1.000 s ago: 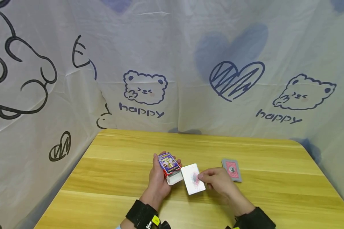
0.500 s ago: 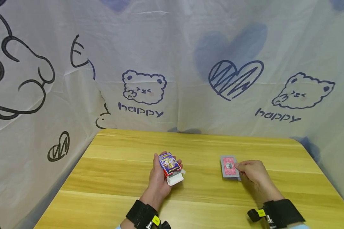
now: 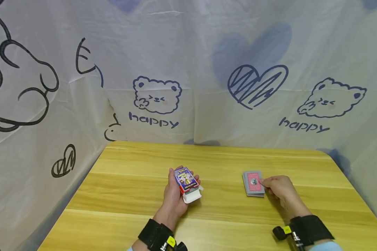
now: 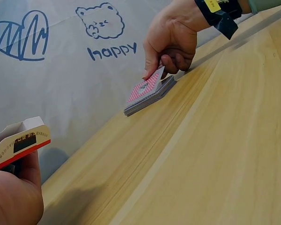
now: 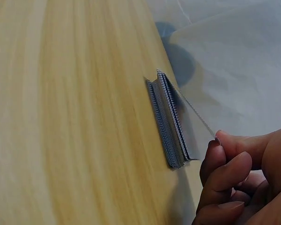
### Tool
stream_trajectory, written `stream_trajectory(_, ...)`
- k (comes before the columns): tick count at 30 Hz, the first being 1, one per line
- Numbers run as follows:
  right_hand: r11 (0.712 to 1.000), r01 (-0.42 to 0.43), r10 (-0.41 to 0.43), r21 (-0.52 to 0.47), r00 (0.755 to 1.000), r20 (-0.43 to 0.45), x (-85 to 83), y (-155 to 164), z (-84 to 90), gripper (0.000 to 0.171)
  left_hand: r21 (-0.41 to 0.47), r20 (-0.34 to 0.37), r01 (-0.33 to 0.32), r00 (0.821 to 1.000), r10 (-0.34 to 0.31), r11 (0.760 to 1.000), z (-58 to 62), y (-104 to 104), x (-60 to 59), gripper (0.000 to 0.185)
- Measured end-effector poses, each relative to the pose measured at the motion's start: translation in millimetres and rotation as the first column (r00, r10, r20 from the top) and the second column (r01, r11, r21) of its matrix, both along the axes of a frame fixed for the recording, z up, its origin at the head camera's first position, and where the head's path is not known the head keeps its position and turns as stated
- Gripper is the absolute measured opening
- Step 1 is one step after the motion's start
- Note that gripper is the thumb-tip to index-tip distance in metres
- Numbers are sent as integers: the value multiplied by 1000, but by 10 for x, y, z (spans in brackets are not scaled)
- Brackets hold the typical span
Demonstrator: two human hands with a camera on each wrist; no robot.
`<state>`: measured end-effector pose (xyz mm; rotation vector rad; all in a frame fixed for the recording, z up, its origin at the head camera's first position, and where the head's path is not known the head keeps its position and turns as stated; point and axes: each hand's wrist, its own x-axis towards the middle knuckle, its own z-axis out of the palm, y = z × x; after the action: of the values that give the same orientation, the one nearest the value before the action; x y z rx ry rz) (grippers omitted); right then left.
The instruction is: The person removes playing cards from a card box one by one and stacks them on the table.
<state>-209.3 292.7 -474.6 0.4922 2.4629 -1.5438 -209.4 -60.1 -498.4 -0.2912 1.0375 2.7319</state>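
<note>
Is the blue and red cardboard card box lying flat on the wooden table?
No, the left hand grips the blue and red card box and holds it above the wooden table.

Left hand (image 3: 175,195) and right hand (image 3: 279,188): both bare, no gloves or rings visible. Each wrist carries a wide black strap: left wrist strap (image 3: 154,233), right wrist strap (image 3: 309,227). A small yellow tag with dark print sits on each strap, beside black camera hardware. Light blue sleeve (image 3: 328,246) edge shows past the right strap; the left sleeve is barely visible.
</note>
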Motion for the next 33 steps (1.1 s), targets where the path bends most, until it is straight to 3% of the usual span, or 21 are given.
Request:
stream_trajectory(8,983,-23,36,185,997,-64,-5,-24,-53,30,8,6,1,1000,-1,1000,17,-2,3,66)
stream_trajectory(12,971,-40,55,238,997,-56,-15,-35,-61,31,10,10,-1,1000,1,1000,25,-4,3,66)
stream_trajectory(27,955,-85,103,284,993,-48,-39,-44,-44,35,12,12,13,1000,-13,1000,25,-29,6,67)
stream_trajectory(33,973,-101,112,208,993,-41,-36,-11,-34,49,8,6,12,1000,-12,1000,22,-34,7,68)
